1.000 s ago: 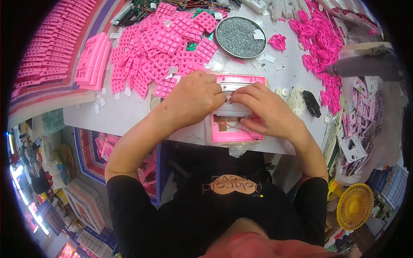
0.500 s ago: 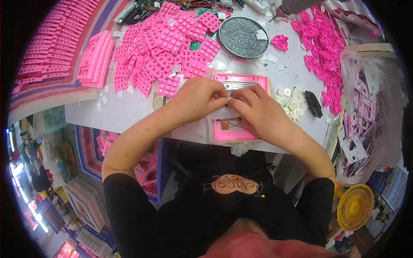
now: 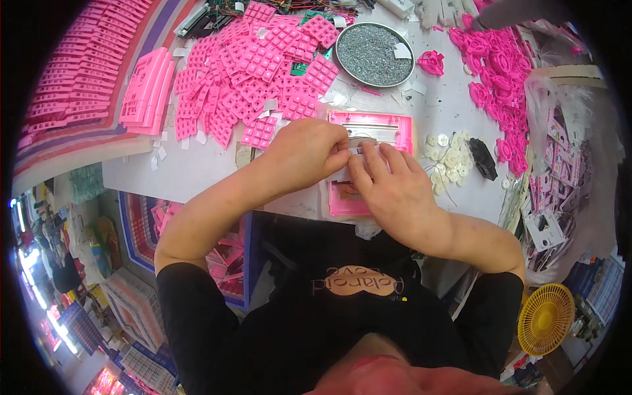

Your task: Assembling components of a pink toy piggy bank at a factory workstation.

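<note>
In front of me lies a pink plastic casing (image 3: 408, 135), an oblong tray with a metal strip (image 3: 362, 128) across its far part. My left hand (image 3: 315, 148) comes over its left edge, thumb and fingers pinched together; what they grip is hidden. Right at those fingertips shows a small white piece (image 3: 356, 151), too small to name. My right hand (image 3: 398, 191) rests palm down over the casing's right side, fingers stretched out and slightly apart near the white piece. Its palm and fingers hide much of the casing's middle. A thin wire (image 3: 449, 189) shows right of it.
Pink keypads (image 3: 253, 85) are heaped at the back left, beside stacked pink casings (image 3: 146, 92). A round tray of small screws (image 3: 375, 56) stands behind the casing. White wheels (image 3: 453, 161), a black part (image 3: 482, 159) and a pile of pink parts (image 3: 494, 79) lie to the right.
My right hand has come slightly nearer to me, and its curled fingers have flattened and spread. The left hand stays pinched in nearly the same place. A thin wire now shows beside the white wheels.
</note>
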